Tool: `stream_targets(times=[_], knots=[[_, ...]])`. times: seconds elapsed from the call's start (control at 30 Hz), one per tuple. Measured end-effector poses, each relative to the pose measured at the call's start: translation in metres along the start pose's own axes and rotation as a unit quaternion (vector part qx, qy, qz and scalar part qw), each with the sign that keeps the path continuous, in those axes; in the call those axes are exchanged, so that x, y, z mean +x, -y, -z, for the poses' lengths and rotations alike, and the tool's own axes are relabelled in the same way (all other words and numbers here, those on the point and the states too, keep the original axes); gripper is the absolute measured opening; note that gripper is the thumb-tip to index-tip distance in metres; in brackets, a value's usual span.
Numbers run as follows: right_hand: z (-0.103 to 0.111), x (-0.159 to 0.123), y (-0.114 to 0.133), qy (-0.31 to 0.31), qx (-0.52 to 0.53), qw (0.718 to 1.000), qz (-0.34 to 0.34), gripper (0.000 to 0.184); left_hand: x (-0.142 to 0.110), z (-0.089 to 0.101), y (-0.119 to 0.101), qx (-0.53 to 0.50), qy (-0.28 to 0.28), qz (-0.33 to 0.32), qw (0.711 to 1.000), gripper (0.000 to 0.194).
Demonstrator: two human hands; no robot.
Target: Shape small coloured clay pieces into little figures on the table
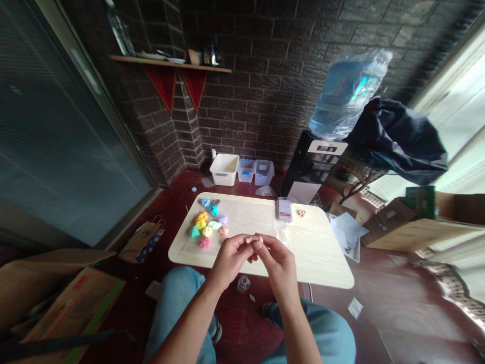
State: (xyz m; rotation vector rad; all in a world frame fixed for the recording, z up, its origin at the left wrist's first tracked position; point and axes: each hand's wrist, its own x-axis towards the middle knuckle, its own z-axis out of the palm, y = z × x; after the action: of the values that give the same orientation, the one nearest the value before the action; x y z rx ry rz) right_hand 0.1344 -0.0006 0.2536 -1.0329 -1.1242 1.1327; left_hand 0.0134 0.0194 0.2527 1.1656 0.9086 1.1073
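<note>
My left hand (235, 254) and my right hand (278, 258) meet above the near edge of the pale table (318, 253). Thumbs and fingertips of both are pinched together at one spot. Whatever sits between them is tiny, skin-toned and mostly hidden, so I cannot make it out. Left of my hands, several soft lumps that look like modelling clay lie on a clear bubble-textured sheet (250, 215). Among them are a pink lump (204, 242), a peach lump (224, 231), a green lump (194, 232), a purple lump (223, 219) and an orange lump (201, 216).
A pale upright card or box with a blurred face (284, 209) stands at the table's far side, near a cluster of small coloured bits (301, 213). Beyond are a white bin (224, 170), clear bins (264, 173) and a water dispenser (314, 167). Cardboard boxes (76, 308) flank me.
</note>
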Motion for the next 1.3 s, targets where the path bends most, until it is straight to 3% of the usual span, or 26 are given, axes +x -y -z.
stream_targets(times=[0.2, 0.4, 0.67, 0.8, 1.03, 1.17, 1.3], knots=[[0.004, 0.000, -0.001, -0.085, -0.113, 0.986, 0.093, 0.017, -0.006, 0.000, -0.011, -0.025, 0.032, 0.025, 0.999, 0.040], [0.006, -0.001, -0.001, -0.088, -0.147, 0.979, 0.109, 0.018, -0.010, 0.003, -0.016, -0.022, 0.034, 0.039, 0.998, 0.037], [0.004, 0.000, 0.000, -0.088, -0.167, 0.973, 0.135, 0.021, -0.008, 0.000, -0.010, -0.012, -0.006, 0.032, 0.999, 0.033], [0.004, -0.001, 0.004, -0.054, -0.153, 0.979, 0.120, 0.018, -0.007, 0.002, -0.012, 0.009, -0.028, 0.010, 1.000, 0.031], [0.002, -0.002, 0.002, -0.036, -0.072, 0.997, 0.010, 0.027, -0.006, 0.001, -0.013, 0.019, -0.058, -0.022, 0.998, 0.034], [0.002, -0.001, 0.001, -0.072, -0.127, 0.989, 0.032, 0.027, -0.007, 0.000, -0.014, 0.044, -0.048, -0.034, 0.997, 0.033], [0.005, -0.001, -0.001, -0.061, -0.188, 0.977, 0.075, 0.024, -0.007, 0.002, -0.015, 0.078, -0.040, -0.061, 0.994, 0.032]])
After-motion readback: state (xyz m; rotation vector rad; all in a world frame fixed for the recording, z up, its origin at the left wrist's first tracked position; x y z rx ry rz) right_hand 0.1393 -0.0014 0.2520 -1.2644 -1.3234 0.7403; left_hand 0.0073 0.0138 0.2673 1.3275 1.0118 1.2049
